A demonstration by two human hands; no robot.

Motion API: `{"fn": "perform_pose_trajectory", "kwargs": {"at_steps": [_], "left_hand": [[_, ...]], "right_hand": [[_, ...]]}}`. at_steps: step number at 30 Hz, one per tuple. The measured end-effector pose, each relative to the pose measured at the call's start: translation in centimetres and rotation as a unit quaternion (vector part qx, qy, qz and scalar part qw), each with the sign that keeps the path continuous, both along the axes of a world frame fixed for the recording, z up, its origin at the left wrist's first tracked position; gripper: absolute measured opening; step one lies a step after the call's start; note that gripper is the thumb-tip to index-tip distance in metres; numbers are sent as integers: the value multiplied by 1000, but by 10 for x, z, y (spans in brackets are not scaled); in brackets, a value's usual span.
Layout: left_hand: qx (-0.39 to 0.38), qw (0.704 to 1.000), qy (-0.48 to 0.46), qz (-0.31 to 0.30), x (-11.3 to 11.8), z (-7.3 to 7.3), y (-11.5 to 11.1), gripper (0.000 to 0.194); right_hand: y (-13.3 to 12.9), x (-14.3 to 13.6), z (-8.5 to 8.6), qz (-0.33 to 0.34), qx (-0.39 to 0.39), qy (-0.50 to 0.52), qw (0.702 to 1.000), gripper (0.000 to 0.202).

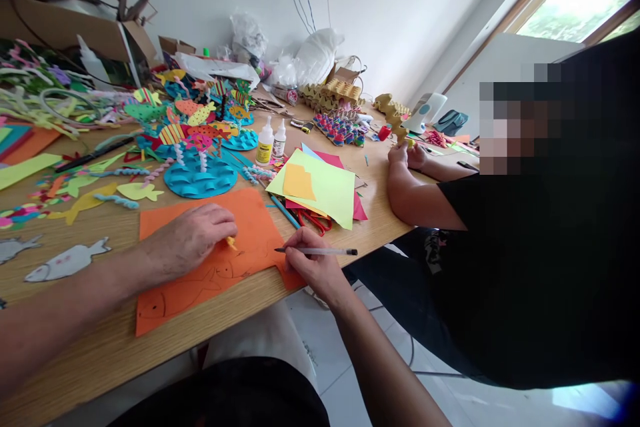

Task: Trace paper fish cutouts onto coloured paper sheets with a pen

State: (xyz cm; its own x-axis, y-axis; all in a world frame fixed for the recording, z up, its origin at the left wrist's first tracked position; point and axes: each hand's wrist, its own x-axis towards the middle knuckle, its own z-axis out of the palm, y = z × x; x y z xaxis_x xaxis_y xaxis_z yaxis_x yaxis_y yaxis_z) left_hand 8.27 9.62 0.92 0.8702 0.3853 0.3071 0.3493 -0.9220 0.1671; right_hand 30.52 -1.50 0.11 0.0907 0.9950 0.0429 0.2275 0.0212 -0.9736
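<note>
The head view shows an orange sheet of paper (255, 220) lying flat near the front edge of the tabletop (100, 360), with fish outlines drawn along its lower part. The left hand (193, 237) rests on the sheet, fingers curled, and seems to pinch a small yellow piece (231, 242) at the fingertips. The right hand (316, 268) grips a pen (323, 251) between thumb and fingers, its tip over the sheet's right side. The sheet should be light and limp, quick to crease or tear, so it is best held flat under a palm or lifted by its edges; the pen looks stiff, light and perhaps slick, best held low near the tip. Behind the loose paper stand a yellow-labelled glue bottle (264, 148) and a smaller white bottle (279, 142), upright and just beside each other; how full they are cannot be told. At the back left, a cardboard box (65, 23) carries brown strips and other stuff too jumbled to name. The bulging plastic bag (319, 57) by the wall hides its contents. Nearby sits an egg tray (340, 129) with red and blue cups.
</note>
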Motion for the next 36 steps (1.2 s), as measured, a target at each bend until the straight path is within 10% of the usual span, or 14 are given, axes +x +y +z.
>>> {"fn": "perform_pose_trajectory", "kwargs": {"at_steps": [12,36], "left_hand": [[-53,995,66,-47,24,4,-60,35],[42,997,47,-54,32,-15,-67,20]], "right_hand": [[2,1,-13,6,43,-101,994,3],[1,-1,-11,15,37,-136,990,4]]}}
